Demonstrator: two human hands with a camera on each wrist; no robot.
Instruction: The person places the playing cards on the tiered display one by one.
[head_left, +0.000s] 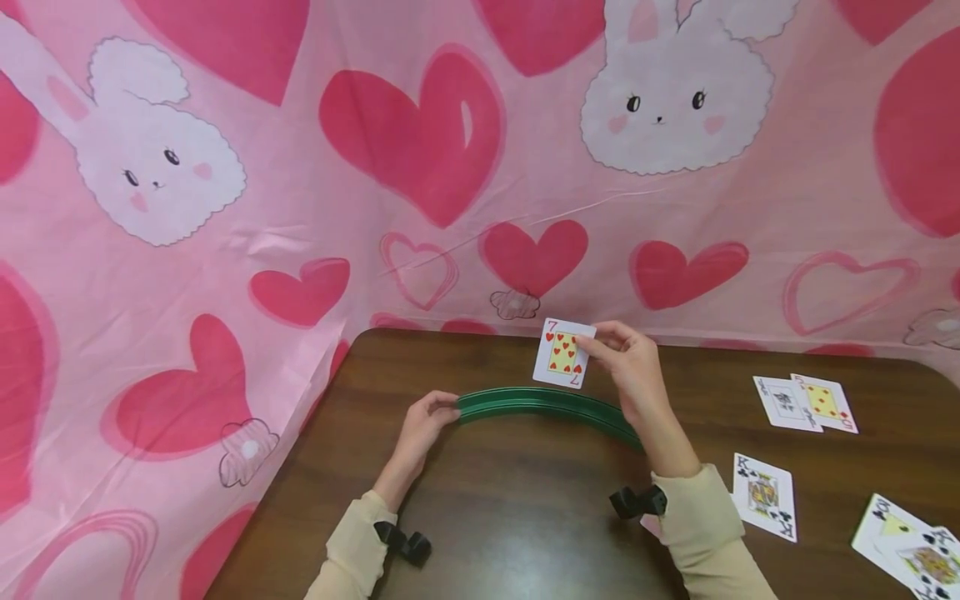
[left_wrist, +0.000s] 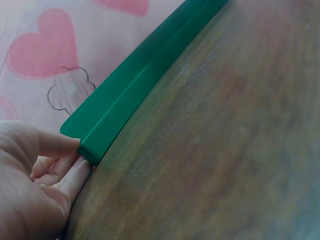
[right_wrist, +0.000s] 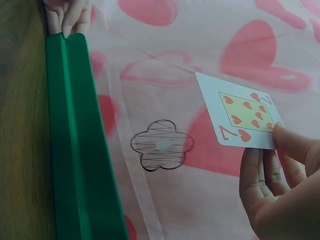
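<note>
A curved green card holder [head_left: 540, 400] stands on the brown table in front of the person. My left hand [head_left: 422, 425] pinches its left end between thumb and fingers, and the left wrist view shows the holder's end [left_wrist: 92, 147] at those fingertips. Above the right part of the holder, my right hand [head_left: 636, 375] holds a seven of hearts playing card [head_left: 562, 354] by its right edge. The card's face is turned toward me, apart from the holder. In the right wrist view, thumb and fingers pinch the card [right_wrist: 245, 112]. My right wrist hides the holder's right end.
On the right of the table [head_left: 517, 517] lie a joker [head_left: 783, 402] overlapped by a five of diamonds [head_left: 825, 402], a king of clubs [head_left: 763, 496], and an overlapping pair of cards [head_left: 930, 562] at the edge of view. A pink heart-and-bunny cloth [head_left: 450, 250] hangs behind.
</note>
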